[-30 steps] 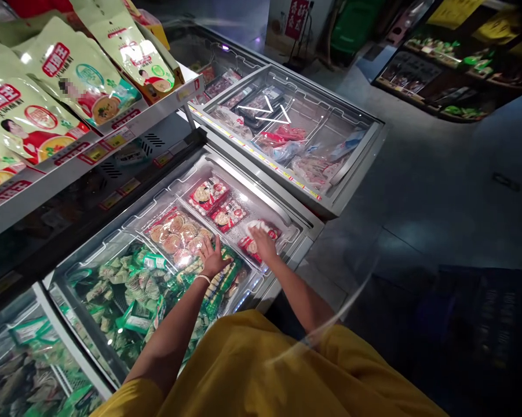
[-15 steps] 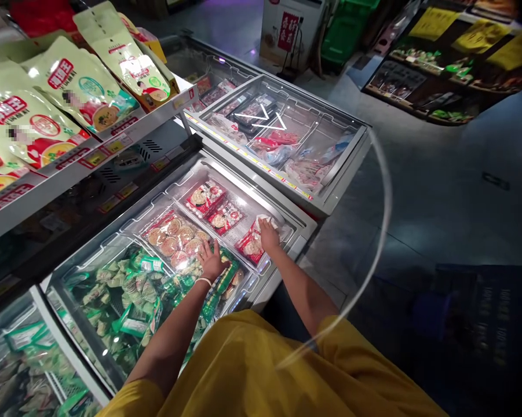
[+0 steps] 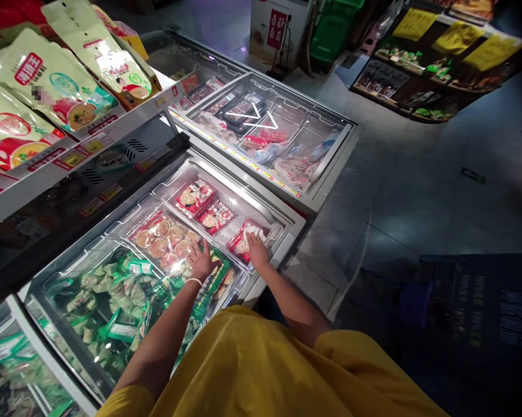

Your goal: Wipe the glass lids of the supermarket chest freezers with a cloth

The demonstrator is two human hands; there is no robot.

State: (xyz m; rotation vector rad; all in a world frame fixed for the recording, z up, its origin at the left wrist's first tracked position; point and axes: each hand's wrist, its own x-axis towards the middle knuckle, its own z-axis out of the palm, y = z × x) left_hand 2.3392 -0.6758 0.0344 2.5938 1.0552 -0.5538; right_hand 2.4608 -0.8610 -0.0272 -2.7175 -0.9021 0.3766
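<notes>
A chest freezer with a clear lid stands before me. My left hand rests flat on the lid with fingers spread, above flat round food pieces and green bags. My right hand is farther right, its fingers together and pressing a white crumpled cloth against the lid. Beneath that cloth lies a red food packet, partly covered. Two more red packets, a far one and a nearer one, sit in the same wire-divided section. Green-wrapped leafy bundles fill the left section.
A second freezer adjoins at the far side. On the left, a shelf edge carrying pale green pouches overhangs. Farther off are a green bin and a produce stand. Dark floor lies right.
The whole view has shifted slightly, so the freezer and shelf appear farther left. My right hand has drawn a little toward me over the lid. My left hand stays nearly in place.
</notes>
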